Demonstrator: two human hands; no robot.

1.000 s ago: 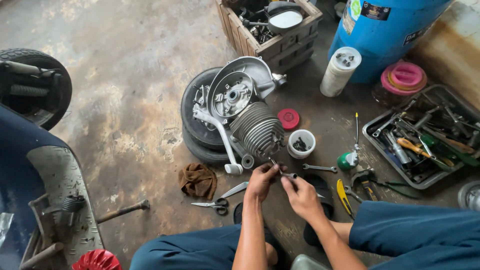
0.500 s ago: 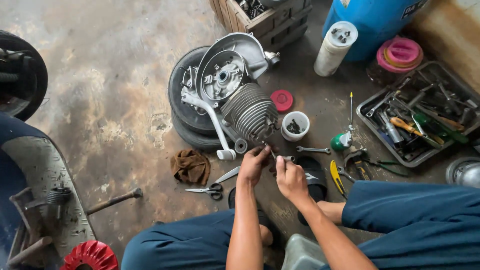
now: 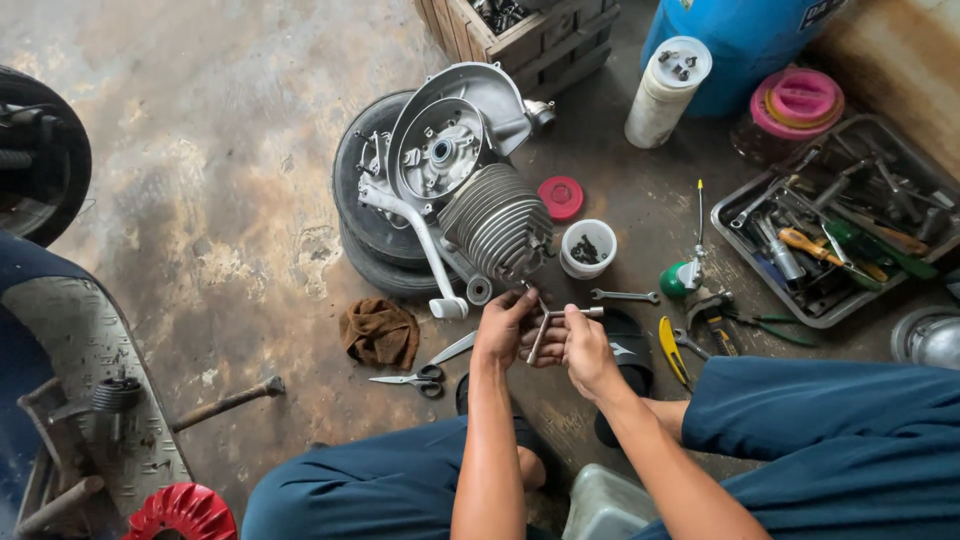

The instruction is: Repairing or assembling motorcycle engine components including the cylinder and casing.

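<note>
Hands meet over a concrete floor (image 3: pixel 200 200): left hand (image 3: pixel 503 327) and right hand (image 3: pixel 583 345) both clamped on a T-shaped wrench (image 3: pixel 548 328), steadying it just at six o'clock of the finned engine (image 3: pixel 497 222).

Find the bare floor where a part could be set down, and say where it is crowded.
Free: the wide concrete floor left of the engine, above the brown rag. A smaller patch lies between the white cup and the tool tray. Crowded: around both hands, with scissors, wrench and pliers.
</note>
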